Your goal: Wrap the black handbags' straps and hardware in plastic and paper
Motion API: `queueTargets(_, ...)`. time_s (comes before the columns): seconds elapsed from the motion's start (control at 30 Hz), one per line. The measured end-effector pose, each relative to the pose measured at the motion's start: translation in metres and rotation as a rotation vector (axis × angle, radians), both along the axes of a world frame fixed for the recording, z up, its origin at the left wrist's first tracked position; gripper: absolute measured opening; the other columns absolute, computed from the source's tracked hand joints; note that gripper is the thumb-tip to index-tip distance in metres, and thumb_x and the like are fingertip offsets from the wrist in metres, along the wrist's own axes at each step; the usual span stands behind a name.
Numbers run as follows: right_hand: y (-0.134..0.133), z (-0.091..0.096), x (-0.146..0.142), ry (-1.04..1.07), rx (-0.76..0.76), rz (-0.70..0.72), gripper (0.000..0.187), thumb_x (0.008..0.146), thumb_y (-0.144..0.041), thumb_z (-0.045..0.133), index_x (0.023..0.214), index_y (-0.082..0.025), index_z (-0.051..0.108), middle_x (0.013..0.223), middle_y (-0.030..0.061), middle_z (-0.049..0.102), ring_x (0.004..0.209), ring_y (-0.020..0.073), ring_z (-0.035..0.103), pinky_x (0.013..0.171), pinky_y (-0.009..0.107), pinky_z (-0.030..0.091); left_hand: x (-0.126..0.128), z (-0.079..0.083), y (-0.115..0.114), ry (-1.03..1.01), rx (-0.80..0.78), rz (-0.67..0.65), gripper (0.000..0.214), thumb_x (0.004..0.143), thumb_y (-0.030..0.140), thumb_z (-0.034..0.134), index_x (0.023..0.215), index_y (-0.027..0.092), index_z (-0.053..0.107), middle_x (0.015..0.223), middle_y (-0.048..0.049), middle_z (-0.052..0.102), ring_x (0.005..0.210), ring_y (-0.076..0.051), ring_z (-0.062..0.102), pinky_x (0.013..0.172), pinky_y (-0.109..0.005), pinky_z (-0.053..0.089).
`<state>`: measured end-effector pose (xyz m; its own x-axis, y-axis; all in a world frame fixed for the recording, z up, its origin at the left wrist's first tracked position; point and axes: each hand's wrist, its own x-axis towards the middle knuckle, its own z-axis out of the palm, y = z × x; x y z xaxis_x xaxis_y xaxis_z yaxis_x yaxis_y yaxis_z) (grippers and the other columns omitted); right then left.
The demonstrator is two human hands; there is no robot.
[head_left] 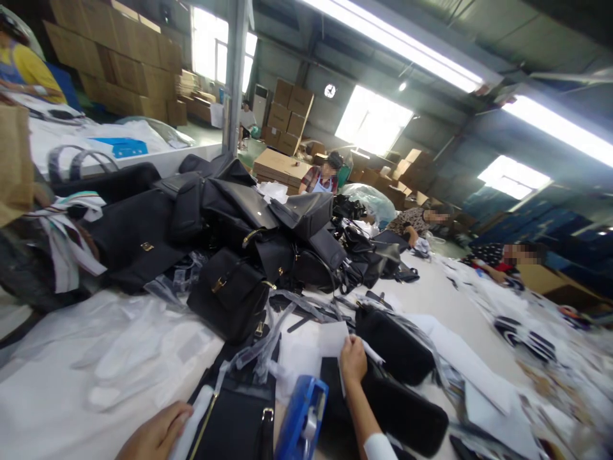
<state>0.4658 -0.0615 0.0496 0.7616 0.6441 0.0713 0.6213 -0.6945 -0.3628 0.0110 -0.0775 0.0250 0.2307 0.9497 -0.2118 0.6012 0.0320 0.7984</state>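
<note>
At the bottom left, my left hand (158, 433) is closed against a white rolled strip (195, 415), partly cut off by the frame edge. The strip lies along the zipped edge of a black bag (234, 418) with gold buckles. My right hand (353, 359) is closed, pinching the edge of a white paper sheet (334, 338). Between my hands stands a blue tape dispenser (304, 418). Right of my right forearm lie black bags (402, 406), one with a rounded end. Clear plastic-wrapped straps (268, 338) trail over the bag in front of me.
A large heap of black bags (239, 204) fills the table's far side. White wrapping sheets (124, 351) spread on the left, and papers (479, 370) on the right. Several people work beyond, including one in a checked shirt (313, 179). Cardboard boxes (115, 57) are stacked behind.
</note>
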Motion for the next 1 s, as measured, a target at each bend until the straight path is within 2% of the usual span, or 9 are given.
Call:
queueTargets(0.1,-0.01,0.025,-0.031,0.021,0.106,0.117,0.037,0.095,-0.038,0.026,0.11,-0.018,0.054,0.105,0.0123,0.066,0.093,0.0258,0.062,0.074,0.032,0.043,0.003,0.016,0.005,0.022,0.162,-0.003,0.028,0.087,0.04,0.046,0.102,0.025,0.065,0.104,-0.0051,0.069,0.102,-0.025,0.063,0.095,-0.036,0.047)
queueTargets(0.2,-0.02,0.057,-0.09,0.291,0.213,0.547,0.029,0.093,-0.041,0.038,0.1,-0.021,0.057,0.089,0.0032,0.066,0.08,0.0188,0.061,0.073,0.026,0.043,0.022,0.047,0.013,-0.112,0.25,-0.005,0.041,0.086,0.042,0.053,0.123,0.023,0.054,0.128,-0.0089,0.057,0.123,-0.027,0.049,0.11,-0.042,0.033)
queueTargets(0.27,-0.024,0.075,-0.134,0.54,0.182,0.808,0.022,0.092,-0.036,0.043,0.092,-0.021,0.059,0.079,-0.0009,0.063,0.071,0.0151,0.057,0.065,0.023,0.041,0.04,0.065,0.016,-0.3,0.085,-0.057,0.058,0.083,0.042,0.061,0.135,0.025,0.043,0.138,-0.0092,0.049,0.125,-0.027,0.047,0.108,-0.041,0.036)
queueTargets(0.37,-0.027,0.082,-0.184,0.702,0.149,0.954,0.016,0.091,-0.029,0.046,0.09,-0.022,0.061,0.079,-0.0024,0.063,0.071,0.0132,0.057,0.062,0.02,0.04,0.063,0.074,0.01,-0.686,-0.505,-0.171,0.059,0.078,0.04,0.067,0.129,0.017,0.05,0.124,-0.0144,0.061,0.102,-0.029,0.063,0.09,-0.041,0.05)
queueTargets(0.47,-0.033,0.06,-0.196,0.603,0.092,0.815,0.017,0.091,-0.028,0.046,0.089,-0.021,0.062,0.076,-0.0003,0.066,0.07,0.015,0.06,0.062,0.022,0.042,0.068,0.064,-0.005,-0.877,-0.914,-0.065,0.052,0.077,0.037,0.069,0.119,0.011,0.056,0.102,-0.016,0.071,0.082,-0.027,0.069,0.075,-0.039,0.054)
queueTargets(0.57,-0.054,0.022,-0.188,0.347,-0.164,0.57,0.019,0.09,-0.029,0.047,0.091,-0.017,0.062,0.076,0.0085,0.07,0.074,0.0236,0.066,0.066,0.03,0.045,0.061,0.052,-0.016,-0.871,-0.905,0.099,0.046,0.077,0.034,0.068,0.115,0.01,0.057,0.094,-0.0142,0.073,0.079,-0.027,0.069,0.072,-0.038,0.054)
queueTargets(0.7,-0.089,-0.023,-0.194,0.324,-0.388,0.531,0.043,0.074,-0.02,0.064,0.116,-0.012,0.057,0.102,0.019,0.069,0.096,0.0341,0.066,0.079,0.039,0.048,0.057,0.044,-0.016,-0.83,-0.806,0.162,0.037,0.077,0.03,0.066,0.108,0.01,0.06,0.091,-0.0128,0.073,0.084,-0.028,0.069,0.075,-0.037,0.054)
queueTargets(0.83,-0.101,-0.042,-0.206,0.564,-0.108,0.405,0.067,0.068,-0.01,0.059,0.133,-0.014,0.045,0.122,0.0159,0.062,0.113,0.0305,0.059,0.095,0.041,0.044,0.064,0.037,-0.011,-0.805,-0.722,0.168,0.035,0.077,0.027,0.062,0.108,0.011,0.061,0.088,-0.0118,0.074,0.083,-0.029,0.069,0.072,-0.037,0.054)
queueTargets(1.0,-0.097,-0.021,-0.196,1.022,0.337,0.379,0.062,0.076,-0.025,0.058,0.135,-0.021,0.042,0.108,0.0071,0.066,0.09,0.0233,0.065,0.077,0.035,0.052,0.088,0.032,-0.011,-0.7,-0.607,0.15,0.032,0.075,0.021,0.056,0.104,0.011,0.064,0.085,-0.01,0.073,0.077,-0.026,0.069,0.068,-0.034,0.053)
